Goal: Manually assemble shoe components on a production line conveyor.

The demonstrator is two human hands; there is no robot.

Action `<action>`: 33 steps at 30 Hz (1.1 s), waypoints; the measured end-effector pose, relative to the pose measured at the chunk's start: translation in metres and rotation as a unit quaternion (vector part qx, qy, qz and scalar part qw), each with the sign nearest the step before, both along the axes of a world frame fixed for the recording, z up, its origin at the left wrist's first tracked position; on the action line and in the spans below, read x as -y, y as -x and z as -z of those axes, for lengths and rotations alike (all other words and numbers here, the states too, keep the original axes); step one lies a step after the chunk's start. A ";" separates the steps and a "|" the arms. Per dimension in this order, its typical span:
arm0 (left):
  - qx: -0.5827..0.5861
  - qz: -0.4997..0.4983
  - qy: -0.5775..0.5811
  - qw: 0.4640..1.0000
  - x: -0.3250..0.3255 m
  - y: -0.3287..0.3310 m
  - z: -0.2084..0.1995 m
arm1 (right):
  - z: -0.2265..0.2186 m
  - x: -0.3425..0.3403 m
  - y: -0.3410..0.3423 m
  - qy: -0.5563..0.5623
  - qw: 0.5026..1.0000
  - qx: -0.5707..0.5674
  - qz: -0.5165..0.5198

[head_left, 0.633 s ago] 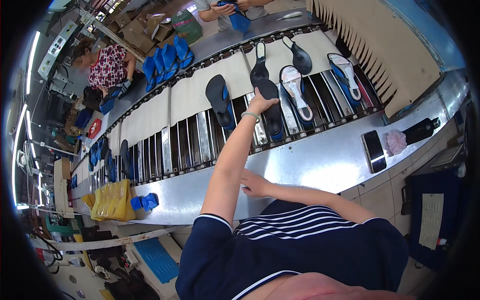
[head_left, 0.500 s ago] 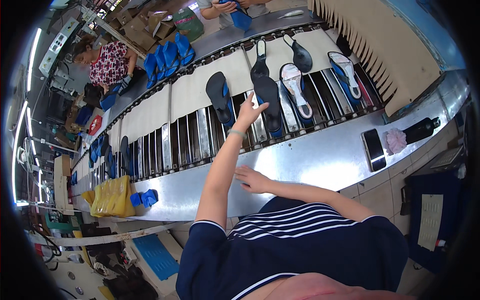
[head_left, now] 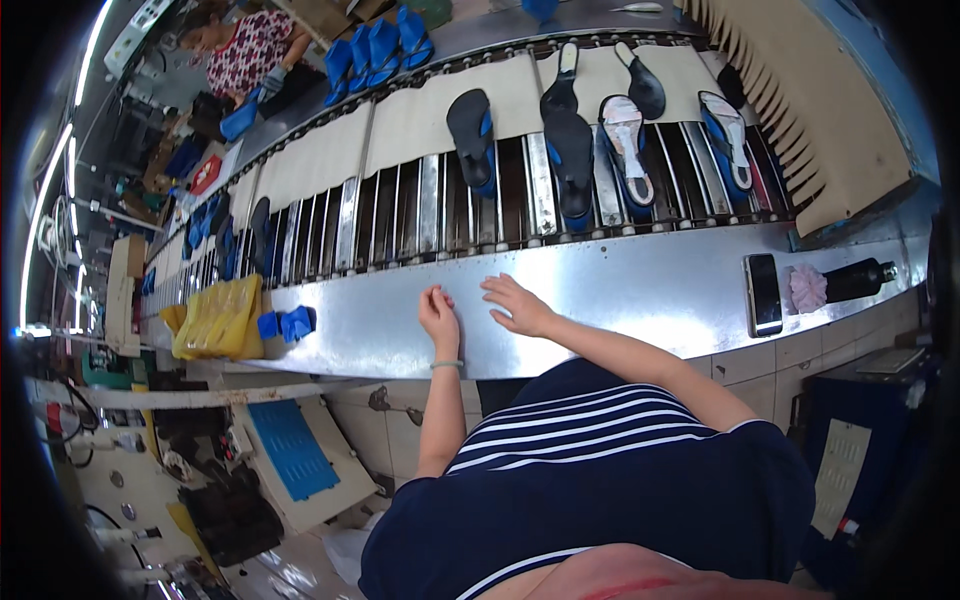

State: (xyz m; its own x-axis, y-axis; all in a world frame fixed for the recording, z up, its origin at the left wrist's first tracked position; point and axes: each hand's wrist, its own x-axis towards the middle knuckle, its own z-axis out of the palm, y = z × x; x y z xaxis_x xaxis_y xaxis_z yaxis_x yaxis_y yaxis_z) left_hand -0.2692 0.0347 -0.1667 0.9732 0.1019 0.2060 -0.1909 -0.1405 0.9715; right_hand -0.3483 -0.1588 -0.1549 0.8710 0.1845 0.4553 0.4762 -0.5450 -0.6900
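Over the metal ledge in front of the conveyor, my left hand (head_left: 438, 312) is loosely curled, with a small gap between thumb and fingers and nothing in it. My right hand (head_left: 518, 305) is just to its right, fingers spread and empty. Beyond them, on the slatted conveyor, a black-soled blue shoe (head_left: 471, 140) lies sole up. Right of it lies another dark-soled shoe (head_left: 569, 165), its upper end against a black insole piece (head_left: 560, 95). Two blue shoes (head_left: 627, 150) (head_left: 726, 145) farther right show pale undersides. A second black insole piece (head_left: 647, 88) lies behind them.
A phone (head_left: 764, 295) and a dark bottle with a pink scrunchie (head_left: 808, 288) lie on the ledge at right. A yellow plastic bundle (head_left: 220, 318) and blue pieces (head_left: 287, 323) sit at left. A fringed cardboard flap (head_left: 800, 110) hangs at right. Across the conveyor, a person (head_left: 250, 55) handles a blue shoe.
My left hand has drawn back from the dark-soled shoe to the ledge, beside my right hand. The view has shifted, and the person at the top is mostly out of it.
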 end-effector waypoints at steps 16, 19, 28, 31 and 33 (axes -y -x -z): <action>0.183 0.194 -0.385 0.884 0.101 0.072 0.037 | 0.030 -0.011 -0.001 0.201 0.977 0.065 0.012; 0.197 0.182 -0.346 0.899 0.105 0.070 0.053 | 0.040 -0.010 -0.005 0.229 0.971 0.067 0.027; 0.132 0.145 -0.335 0.922 0.122 0.076 0.057 | 0.040 -0.004 0.001 0.195 0.979 0.050 0.008; 0.036 0.158 -0.327 0.931 0.129 0.078 0.036 | 0.041 0.005 0.001 0.220 0.974 0.054 0.015; 0.017 0.152 -0.312 0.938 0.136 0.080 0.026 | 0.046 0.012 -0.001 0.249 0.966 0.056 0.025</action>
